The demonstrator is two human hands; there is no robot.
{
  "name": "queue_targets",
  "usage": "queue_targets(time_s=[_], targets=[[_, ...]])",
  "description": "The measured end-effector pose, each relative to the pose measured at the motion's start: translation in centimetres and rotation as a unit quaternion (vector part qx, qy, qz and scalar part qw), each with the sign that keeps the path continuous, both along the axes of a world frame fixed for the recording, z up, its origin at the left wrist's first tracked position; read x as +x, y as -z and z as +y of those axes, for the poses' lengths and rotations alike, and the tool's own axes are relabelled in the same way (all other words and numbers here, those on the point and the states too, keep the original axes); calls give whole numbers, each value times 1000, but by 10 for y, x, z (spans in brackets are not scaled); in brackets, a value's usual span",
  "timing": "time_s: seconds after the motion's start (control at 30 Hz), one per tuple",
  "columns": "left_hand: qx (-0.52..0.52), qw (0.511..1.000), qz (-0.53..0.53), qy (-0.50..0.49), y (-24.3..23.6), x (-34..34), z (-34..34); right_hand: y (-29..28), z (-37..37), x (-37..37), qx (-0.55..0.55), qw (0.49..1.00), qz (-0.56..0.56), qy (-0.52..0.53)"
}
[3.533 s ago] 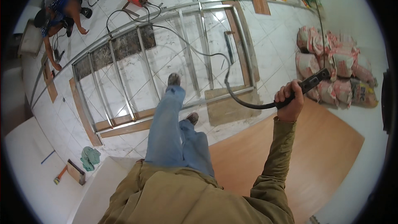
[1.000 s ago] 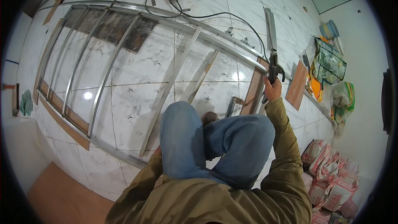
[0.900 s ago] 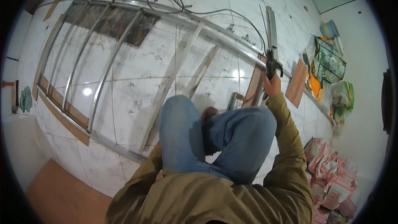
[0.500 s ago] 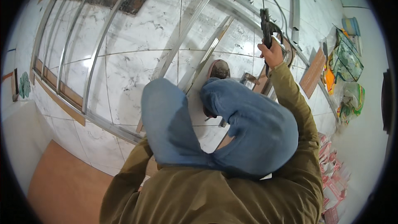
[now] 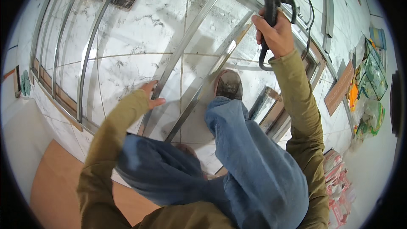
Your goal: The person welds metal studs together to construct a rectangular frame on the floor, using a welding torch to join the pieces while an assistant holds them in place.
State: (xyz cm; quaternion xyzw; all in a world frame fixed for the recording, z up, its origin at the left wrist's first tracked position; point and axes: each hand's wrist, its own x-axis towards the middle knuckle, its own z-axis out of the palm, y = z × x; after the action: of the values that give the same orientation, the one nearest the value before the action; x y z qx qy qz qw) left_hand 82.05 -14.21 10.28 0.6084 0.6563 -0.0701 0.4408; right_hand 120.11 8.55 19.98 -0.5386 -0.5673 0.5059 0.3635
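Note:
My right hand (image 5: pixel 277 34) is closed around the handle of a black welding electrode holder (image 5: pixel 271 0), whose upper end runs out of view at the top. A black cable (image 5: pixel 311 10) loops beside it. My left hand (image 5: pixel 151 95) reaches down at a slanting metal bar (image 5: pixel 180 48), thumb and fingers apart on either side of it. Whether the hand touches the bar I cannot tell. A second metal bar (image 5: pixel 212 72) slants alongside, between the first bar and my right shoe (image 5: pixel 229 85).
A metal frame with several crossbars (image 5: pixel 91 51) lies on the white tiled floor (image 5: pixel 123 72). A hammer-like tool (image 5: pixel 265 99) lies right of my shoe. Further right are a brown board (image 5: pixel 339 89), plastic bags (image 5: pixel 371 118) and a grey metal channel (image 5: pixel 327 8). Brown sheet (image 5: pixel 55 178) sits lower left.
My left arm has come forward from beside my body to the metal bar. My right hand has moved slightly upward with the electrode holder. My legs and view have shifted.

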Motion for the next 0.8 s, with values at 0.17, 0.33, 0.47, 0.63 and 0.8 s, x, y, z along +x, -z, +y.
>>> queue_targets(time_s=[0.17,0.33,0.47,0.63,0.8], targets=[[82,963,-99,-236,38,37,-25,43,56,-17,67,994,-51,67],[40,922,-185,-338,14,21,-31,59,74,-24,69,991,-76,87],[64,914,-192,-350,10,-6,-43,70,73,-33,47,990,-107,73],[25,891,-247,-379,8,-23,-44,93,68,-49,188,944,-272,5],[-28,888,-235,-395,13,-31,-33,91,32,-95,178,926,-319,-96]])
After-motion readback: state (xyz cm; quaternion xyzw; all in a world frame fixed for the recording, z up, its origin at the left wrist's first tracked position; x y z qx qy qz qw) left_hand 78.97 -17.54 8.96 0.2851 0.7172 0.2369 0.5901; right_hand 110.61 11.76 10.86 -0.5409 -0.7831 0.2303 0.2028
